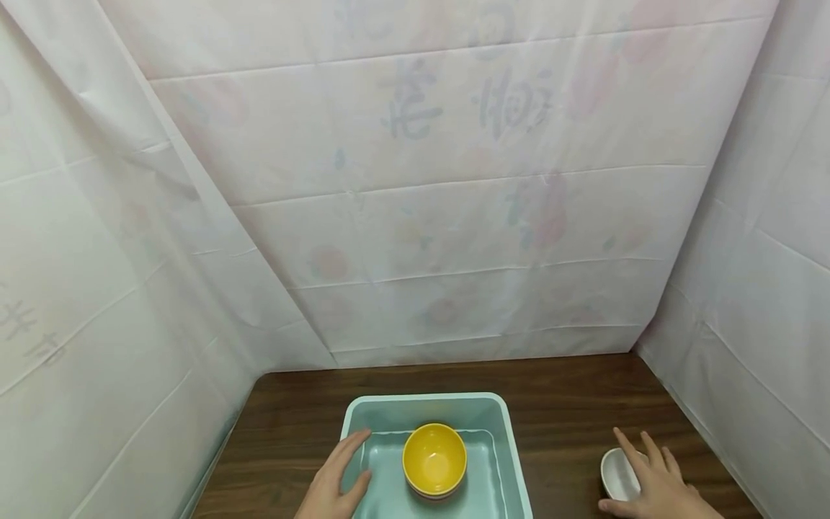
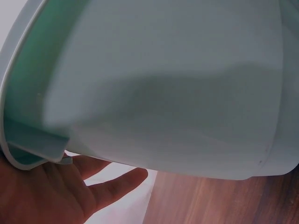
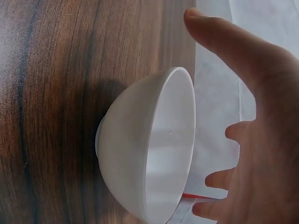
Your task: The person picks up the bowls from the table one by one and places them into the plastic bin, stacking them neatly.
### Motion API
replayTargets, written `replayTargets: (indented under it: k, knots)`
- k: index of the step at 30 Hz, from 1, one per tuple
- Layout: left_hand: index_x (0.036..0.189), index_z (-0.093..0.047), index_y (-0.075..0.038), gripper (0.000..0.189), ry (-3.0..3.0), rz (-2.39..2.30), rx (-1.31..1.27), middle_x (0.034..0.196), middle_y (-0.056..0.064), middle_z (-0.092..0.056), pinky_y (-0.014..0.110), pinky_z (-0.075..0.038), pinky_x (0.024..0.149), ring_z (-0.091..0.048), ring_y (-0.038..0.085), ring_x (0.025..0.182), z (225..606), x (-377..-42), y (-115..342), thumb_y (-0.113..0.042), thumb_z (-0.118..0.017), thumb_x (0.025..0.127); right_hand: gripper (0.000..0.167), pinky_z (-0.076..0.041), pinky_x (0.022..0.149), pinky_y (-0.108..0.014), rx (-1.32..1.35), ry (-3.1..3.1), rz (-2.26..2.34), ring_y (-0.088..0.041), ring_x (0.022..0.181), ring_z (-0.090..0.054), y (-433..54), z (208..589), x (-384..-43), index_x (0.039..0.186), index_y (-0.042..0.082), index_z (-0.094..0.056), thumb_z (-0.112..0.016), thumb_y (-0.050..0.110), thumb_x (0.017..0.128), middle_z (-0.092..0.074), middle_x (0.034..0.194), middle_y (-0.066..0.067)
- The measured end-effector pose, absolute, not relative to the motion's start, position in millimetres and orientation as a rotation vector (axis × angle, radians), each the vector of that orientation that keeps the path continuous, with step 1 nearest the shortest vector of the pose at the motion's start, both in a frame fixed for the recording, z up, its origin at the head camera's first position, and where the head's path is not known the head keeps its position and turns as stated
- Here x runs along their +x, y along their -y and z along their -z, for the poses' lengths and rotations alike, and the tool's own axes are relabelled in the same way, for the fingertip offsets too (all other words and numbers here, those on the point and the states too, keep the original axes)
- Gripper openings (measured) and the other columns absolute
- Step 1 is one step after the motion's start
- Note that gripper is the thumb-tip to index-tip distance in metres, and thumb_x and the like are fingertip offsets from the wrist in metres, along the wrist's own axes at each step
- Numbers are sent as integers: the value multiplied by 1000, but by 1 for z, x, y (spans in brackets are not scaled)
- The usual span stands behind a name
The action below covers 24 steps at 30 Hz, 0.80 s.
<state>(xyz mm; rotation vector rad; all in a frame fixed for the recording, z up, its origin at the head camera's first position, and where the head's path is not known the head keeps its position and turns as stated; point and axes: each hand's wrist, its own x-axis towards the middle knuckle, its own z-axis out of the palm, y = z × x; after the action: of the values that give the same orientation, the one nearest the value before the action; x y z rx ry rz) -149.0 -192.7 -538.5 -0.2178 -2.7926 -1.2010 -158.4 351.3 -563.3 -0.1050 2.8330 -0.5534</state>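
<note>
In the head view, a light teal rectangular basin [image 1: 512,461] stands on the table. Inside it sits a yellow bowl [image 1: 435,455], with other rims peeking out beneath, as if stacked. My left hand [image 1: 332,481] is at the basin's left rim, thumb and fingers apart; the left wrist view has that hand [image 2: 56,193] beside the basin's outer wall [image 2: 177,116]. To the right, a small white bowl [image 1: 614,476] stands upright on the table. Over it hovers my right hand [image 1: 655,484], fingers spread. The right wrist view shows a gap between this hand [image 3: 266,135] and the bowl [image 3: 124,140].
The dark wood-grain table [image 1: 564,411] carries the basin and the white bowl. Pale printed sheets hang as a back wall [image 1: 441,231], a left wall [image 1: 130,324] and a right wall [image 1: 765,303], close to the table's edges.
</note>
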Motion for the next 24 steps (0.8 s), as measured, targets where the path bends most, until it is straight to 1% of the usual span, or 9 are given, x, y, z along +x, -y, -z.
replayTargets:
  k: [4,7,9,11,14,19,24]
  knots:
    - [146,-58,-21,56,2787,1197,-225,148,-3,-57,53,-49,107,-54,28,137,540,-149,193,-18,-76,93,117,-35,64,-91,-163,-2883,523,-89,115,-20,-352,568,-159,163,7,-9,-76,62,84,-18,146,-53]
    - [145,-59,-21,56,2782,1190,-229,148,-3,-57,52,-50,107,-55,27,136,540,-149,193,-18,-77,92,112,-40,70,-88,-226,-2929,508,-86,112,-31,-352,569,-161,159,1,-19,-77,59,83,-28,140,-53]
    - [145,-59,-21,56,2782,1184,-230,148,-3,-57,51,-50,107,-55,26,136,540,-149,193,-18,-77,92,109,-41,73,-87,-240,-2936,519,-84,110,-35,-351,568,-164,155,-2,-25,-79,57,82,-31,138,-53]
    - [146,-58,-22,56,2785,1181,-227,148,-4,-57,51,-50,107,-55,26,136,540,-149,193,-19,-76,93,105,-40,76,-86,-238,-2935,524,-83,109,-37,-351,566,-166,152,-4,-31,-80,56,81,-32,136,-54]
    - [146,-58,-22,55,2790,1189,-225,149,-4,-56,53,-49,108,-54,26,137,538,-148,193,-20,-75,94,103,-44,72,-83,-213,-2914,537,-82,105,-39,-350,562,-168,151,-3,-34,-83,54,80,-31,134,-55]
    - [147,-57,-23,55,2798,1208,-215,150,-4,-56,55,-47,110,-53,27,139,535,-147,192,-23,-75,95,103,-47,72,-80,-188,-2883,542,-78,104,-43,-346,554,-172,149,-4,-39,-86,51,76,-32,133,-56]
    - [145,-58,-29,54,2803,1217,-200,150,-4,-56,56,-47,110,-53,27,139,535,-147,192,-22,-75,94,102,-45,73,-82,-124,-2775,564,-79,104,-42,-345,551,-175,150,-5,-40,-86,50,77,-31,133,-56]
